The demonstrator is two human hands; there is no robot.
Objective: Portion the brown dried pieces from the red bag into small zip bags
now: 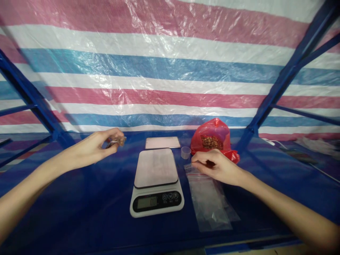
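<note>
My left hand (106, 146) is raised left of the scale, its fingers closed on a small see-through packet (121, 141) with something brownish in it. My right hand (219, 165) pinches at the top edge of flat clear zip-lock bags (208, 202), which lie in a small stack on the blue surface. Between the hands stands a white kitchen scale (156, 168) with a bare plate; its display appears to read 0.0. Just beyond my right fingertips are a small clear plastic cup (185, 152) and an open red plastic bag (198, 141) holding brown, grain-like pieces (211, 142).
A flat pale phone-like slab (163, 142) lies behind the scale. Blue metal posts (281, 79) rise at both sides, and a striped plastic sheet (159, 67) hangs at the back. Clear plastic and a pale cable lie at the far right.
</note>
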